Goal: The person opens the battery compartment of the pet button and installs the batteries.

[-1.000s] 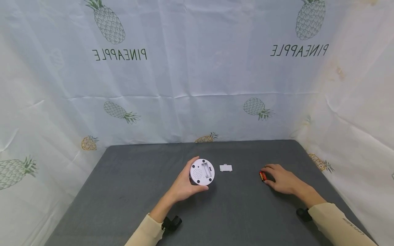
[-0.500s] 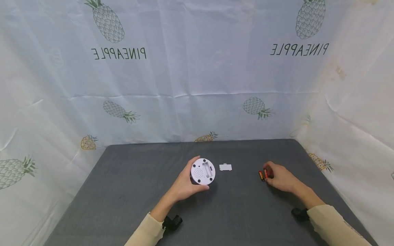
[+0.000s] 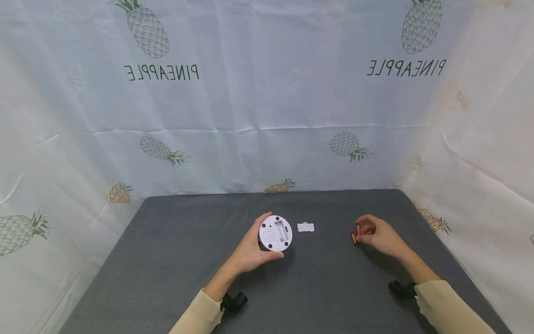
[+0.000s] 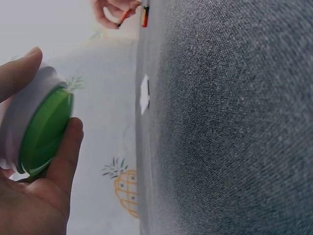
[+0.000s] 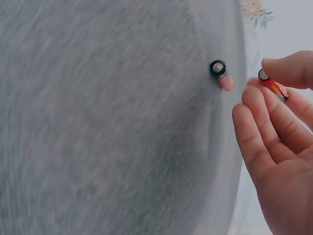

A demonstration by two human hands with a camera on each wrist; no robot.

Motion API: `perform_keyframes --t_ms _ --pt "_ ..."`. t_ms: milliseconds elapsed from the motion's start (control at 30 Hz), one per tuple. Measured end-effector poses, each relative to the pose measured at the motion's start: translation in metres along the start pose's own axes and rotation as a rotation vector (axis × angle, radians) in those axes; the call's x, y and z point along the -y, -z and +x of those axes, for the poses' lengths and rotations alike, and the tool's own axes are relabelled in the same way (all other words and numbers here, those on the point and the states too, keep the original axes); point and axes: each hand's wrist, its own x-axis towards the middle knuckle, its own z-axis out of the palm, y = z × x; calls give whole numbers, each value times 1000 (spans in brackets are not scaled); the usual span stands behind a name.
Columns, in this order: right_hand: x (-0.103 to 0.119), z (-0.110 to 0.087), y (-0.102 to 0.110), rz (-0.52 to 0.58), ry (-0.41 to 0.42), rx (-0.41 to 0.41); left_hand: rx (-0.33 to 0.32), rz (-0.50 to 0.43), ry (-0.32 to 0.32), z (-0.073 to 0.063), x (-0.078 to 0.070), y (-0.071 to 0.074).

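Note:
My left hand [image 3: 247, 253] grips a round white device [image 3: 269, 235] by its rim. Its underside faces me, showing small dark feet, speaker holes and an uncovered battery compartment [image 3: 281, 230]. In the left wrist view the device's other face is a green dome [image 4: 48, 131]. Over on the right, my right hand [image 3: 381, 237] pinches a red and black battery [image 5: 275, 88] between thumb and fingers, raised off the table. A second such battery [image 3: 354, 239] lies on the cloth just left of that hand. The small white battery cover [image 3: 306, 227] lies between the two hands.
A dark grey cloth covers the table [image 3: 187, 269]. White curtains [image 3: 267, 102] printed with pineapples hang behind it and at both sides. Each wrist carries a black camera, such as the left wrist camera [image 3: 234, 302].
The right hand has separated one battery from the pair and lifted it slightly, leaving the other on the table. The left hand and the device have barely moved.

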Motion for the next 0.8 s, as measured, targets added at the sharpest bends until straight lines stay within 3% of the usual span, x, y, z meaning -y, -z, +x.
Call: perform_keyframes --t_ms 467,800 --pt "25 3 -13 226 -4 -10 2 11 0 0 1 -2" --pt "46 8 -26 315 6 -13 0 13 -3 0 -1 -1"
